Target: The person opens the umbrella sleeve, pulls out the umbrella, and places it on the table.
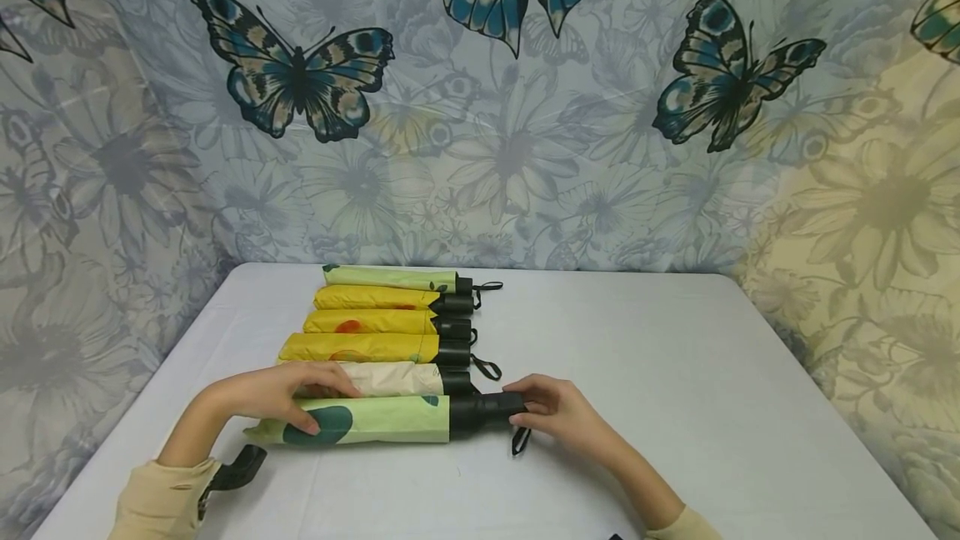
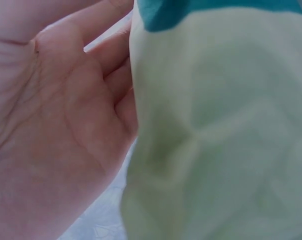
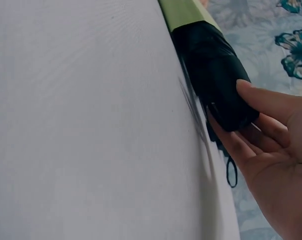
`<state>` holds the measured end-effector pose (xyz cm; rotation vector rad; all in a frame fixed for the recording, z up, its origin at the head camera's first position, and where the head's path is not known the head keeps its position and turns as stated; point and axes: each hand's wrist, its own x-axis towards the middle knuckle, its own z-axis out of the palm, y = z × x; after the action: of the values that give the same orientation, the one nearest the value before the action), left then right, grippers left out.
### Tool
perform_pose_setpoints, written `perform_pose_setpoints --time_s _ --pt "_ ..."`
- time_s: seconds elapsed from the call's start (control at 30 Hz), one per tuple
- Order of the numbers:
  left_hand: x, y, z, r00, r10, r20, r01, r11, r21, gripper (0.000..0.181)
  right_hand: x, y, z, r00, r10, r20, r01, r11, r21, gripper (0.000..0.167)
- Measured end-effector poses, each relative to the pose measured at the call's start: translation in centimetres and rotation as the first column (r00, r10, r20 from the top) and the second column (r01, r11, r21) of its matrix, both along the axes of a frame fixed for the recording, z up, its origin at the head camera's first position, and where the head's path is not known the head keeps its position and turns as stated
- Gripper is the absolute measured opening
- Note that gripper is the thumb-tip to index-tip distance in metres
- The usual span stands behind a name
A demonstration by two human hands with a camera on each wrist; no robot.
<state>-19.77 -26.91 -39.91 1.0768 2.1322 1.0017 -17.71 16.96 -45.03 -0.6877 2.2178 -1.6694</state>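
Note:
A folded light-green umbrella (image 1: 390, 421) with dark green patches lies sideways across the front of a row of umbrellas. My left hand (image 1: 300, 386) grips its left part, thumb on the near side and fingers over the far side. At the other end, my right hand (image 1: 558, 415) pinches the black handle (image 3: 218, 82) between thumb and fingers. A black wrist loop (image 1: 521, 440) hangs below that handle. Close up in the left wrist view, the pale green cloth (image 2: 216, 140) rests against my left fingers. I cannot tell whether the umbrella touches the table.
Behind it lie a cream umbrella (image 1: 397, 377), three yellow umbrellas (image 1: 375, 347) and another green umbrella (image 1: 390, 277), black handles all to the right. They rest on a white-covered table (image 1: 637, 357). A butterfly-patterned cloth (image 1: 510, 148) hangs behind the table.

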Motion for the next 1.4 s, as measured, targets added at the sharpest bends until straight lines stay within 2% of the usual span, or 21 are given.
perform_pose_setpoints --time_s 0.27,0.67,0.9,1.2,1.4 --pt "0.1 0.1 0.2 1.0 0.004 -0.002 -0.004 1.0 0.011 0.052 0.1 1.8 -0.1 0.998 -0.042 0.039 0.043 0.999 -0.005 0.048" --pt "0.0 0.2 0.1 0.998 0.027 0.055 -0.028 0.999 0.017 0.048 0.7 4.0 0.1 0.987 -0.141 0.075 0.137 0.989 0.054 0.047" --pt "0.1 0.2 0.1 0.997 0.053 0.055 -0.053 0.999 -0.01 0.046 1.5 5.0 0.5 0.96 -0.239 0.145 0.225 0.969 0.101 0.045" --pt "0.1 0.2 0.0 0.996 0.07 0.06 -0.07 0.998 -0.009 0.045 2.1 5.6 0.7 0.946 -0.292 0.141 0.281 0.956 0.088 0.045" --pt "0.1 0.2 0.0 0.994 0.079 0.069 -0.079 0.997 -0.011 0.044 2.4 6.0 1.0 0.914 -0.364 0.178 0.357 0.932 0.07 0.045"
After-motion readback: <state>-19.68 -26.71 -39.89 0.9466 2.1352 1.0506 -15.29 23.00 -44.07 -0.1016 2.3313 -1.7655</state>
